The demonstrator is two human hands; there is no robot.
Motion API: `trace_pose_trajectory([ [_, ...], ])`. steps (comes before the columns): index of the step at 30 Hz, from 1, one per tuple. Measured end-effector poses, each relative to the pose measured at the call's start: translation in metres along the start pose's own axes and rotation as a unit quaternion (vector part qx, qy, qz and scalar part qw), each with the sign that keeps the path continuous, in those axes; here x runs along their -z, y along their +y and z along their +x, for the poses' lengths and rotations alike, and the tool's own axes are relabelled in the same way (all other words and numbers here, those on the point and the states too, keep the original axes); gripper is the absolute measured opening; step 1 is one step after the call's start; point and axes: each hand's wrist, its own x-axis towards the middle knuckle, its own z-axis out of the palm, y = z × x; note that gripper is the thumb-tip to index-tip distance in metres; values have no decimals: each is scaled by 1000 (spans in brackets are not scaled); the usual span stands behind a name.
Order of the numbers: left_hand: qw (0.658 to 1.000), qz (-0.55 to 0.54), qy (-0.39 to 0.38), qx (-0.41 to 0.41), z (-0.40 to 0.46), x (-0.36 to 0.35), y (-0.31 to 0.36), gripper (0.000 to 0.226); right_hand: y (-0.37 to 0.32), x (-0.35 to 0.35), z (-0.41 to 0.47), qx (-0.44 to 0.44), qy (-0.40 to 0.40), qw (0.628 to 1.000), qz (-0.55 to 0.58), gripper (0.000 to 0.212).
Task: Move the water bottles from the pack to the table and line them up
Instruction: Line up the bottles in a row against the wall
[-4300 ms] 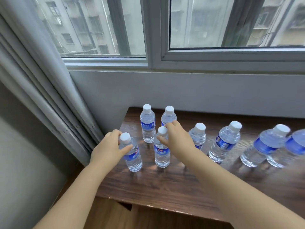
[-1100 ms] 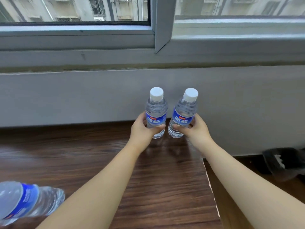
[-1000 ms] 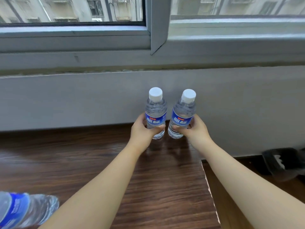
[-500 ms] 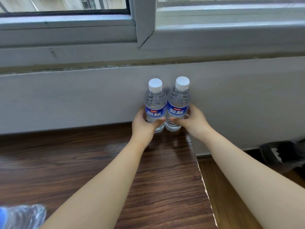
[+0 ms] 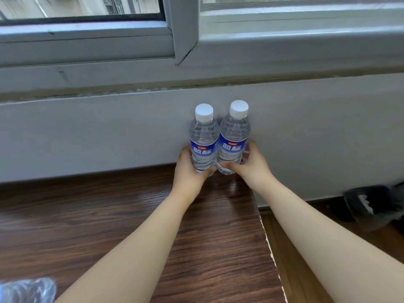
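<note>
Grey wall (image 5: pixel 87 132) under a window frame (image 5: pixel 183 40), with a dark wood-grain bench (image 5: pixel 109 215) butted against it. Left bottle (image 5: pixel 203 138) and right bottle (image 5: pixel 234 136), upright, caps up, sides touching, at the bench's far right corner by the wall; left hand (image 5: pixel 188 169) and right hand (image 5: pixel 251 165) each wrap one bottle's lower body, hiding both bases. Crinkled clear plastic (image 5: pixel 26 290) cut off bottom left; dark blurred object (image 5: pixel 376 204) on the floor, unidentifiable.

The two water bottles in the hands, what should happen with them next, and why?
Probably let go of both. The left bottle and right bottle stand upright, side by side and touching, at the far right corner of the table by the wall. The left hand and right hand grip them low, so they look placed.
</note>
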Motion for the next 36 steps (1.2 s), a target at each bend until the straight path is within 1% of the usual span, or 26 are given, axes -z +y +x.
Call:
trace_pose_trajectory([
  [2,1000,19,-12,9,0,0,-5,64,5,-3,-1,2,9,1000,-5,73],
  [5,1000,21,9,20,1,-2,-9,69,8,-1,1,9,11,1000,-8,73],
  [9,998,27,37,42,2,-9,-10,63,8,5,2,13,-9,1000,-7,65],
  [15,997,41,52,39,6,-11,-15,63,10,6,3,37,21,999,-32,55],
  [19,996,52,53,38,8,-12,-17,62,9,3,1,35,36,999,-19,63],
  [26,996,73,29,34,7,-11,-12,68,6,3,-2,20,31,999,-21,70],
  [29,996,77,20,47,3,-6,-10,79,3,2,-10,4,29,999,-30,72],
  [31,992,106,15,64,-5,0,-10,87,5,1,-19,-19,32,998,-43,68],
  [32,990,121,17,73,-10,4,-10,87,7,0,-24,-37,37,997,-50,63],
  [34,987,131,27,83,-24,16,-10,77,13,-3,-35,-76,53,994,-63,51],
  [36,988,124,34,86,-43,31,-7,59,16,-8,-50,-103,59,991,-59,37],
])
